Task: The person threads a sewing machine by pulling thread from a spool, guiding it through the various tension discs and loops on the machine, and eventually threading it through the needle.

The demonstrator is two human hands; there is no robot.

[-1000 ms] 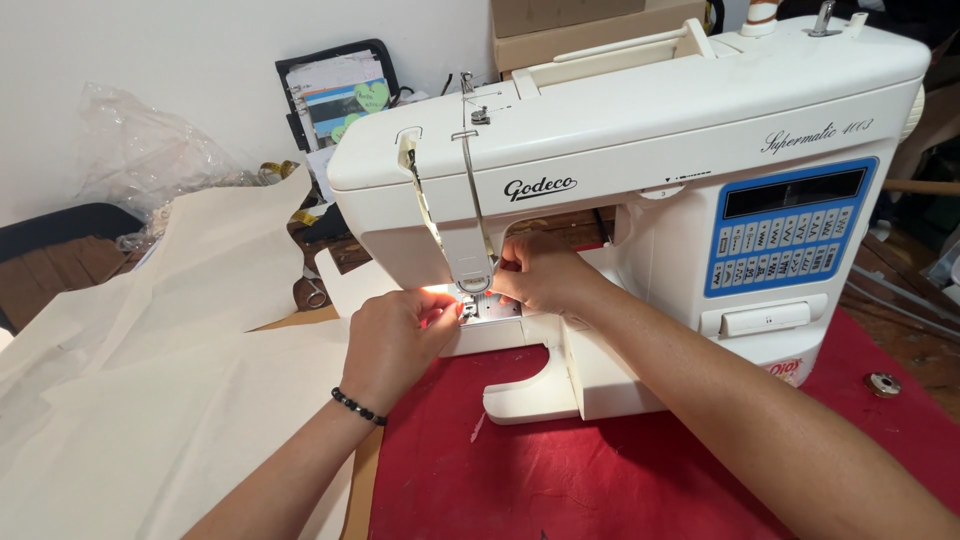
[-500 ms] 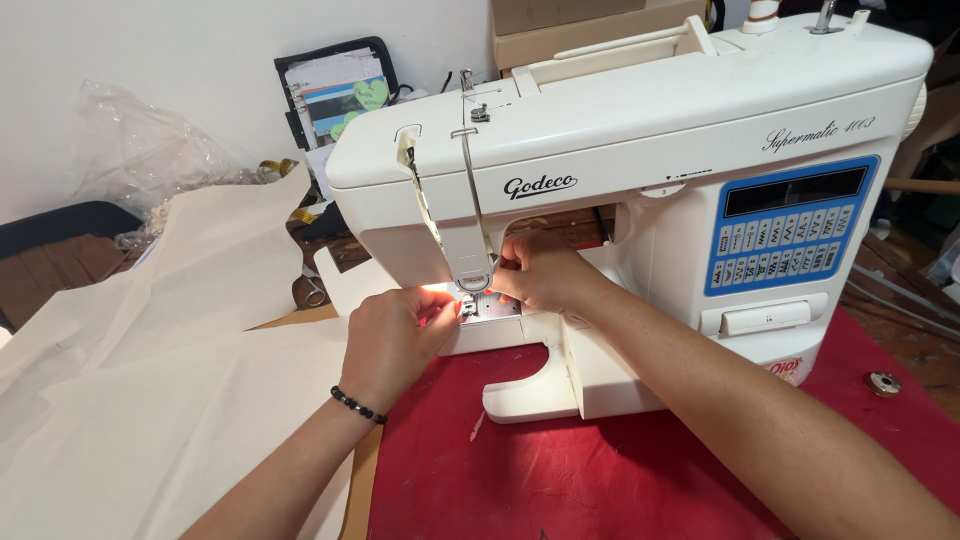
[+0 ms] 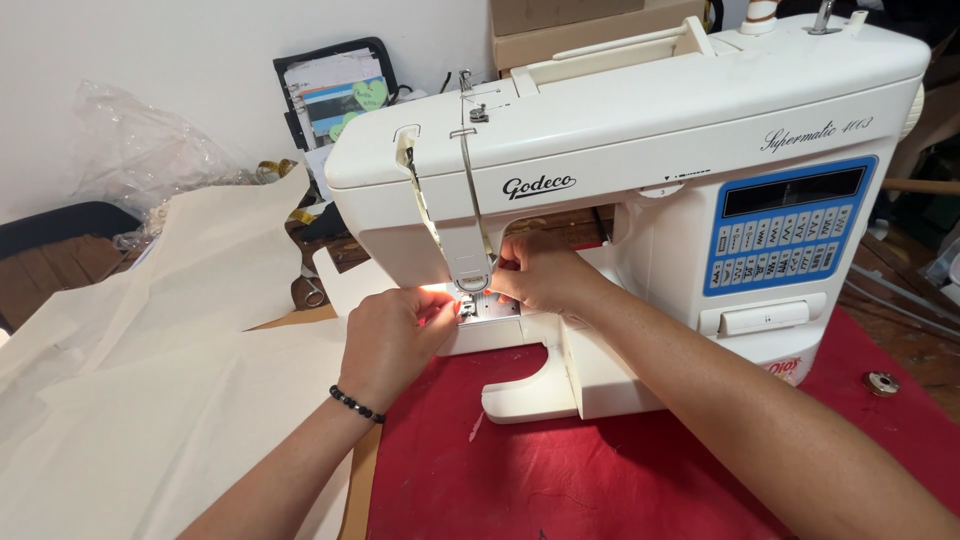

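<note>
Sewing machine [image 3: 640,180] | long axis left-right, needle end left | hands [image 3: 395,335] [image 3: 540,275] pinching, likely thread

the sewing machine [image 3: 640,160] under both hands was off-white, with a blue button panel [image 3: 785,240] to the right of the right hand [image 3: 540,275] and dark script lettering above the hands. a warm yellow glow lit the needle area [image 3: 468,300] between the fingertips. the cloth [image 3: 600,470] beneath the forearms was red. the fabric [image 3: 150,380] left of the left hand [image 3: 395,335] was pale cream, unpatterned. the bead bracelet [image 3: 356,404] on the left wrist was black.
</note>
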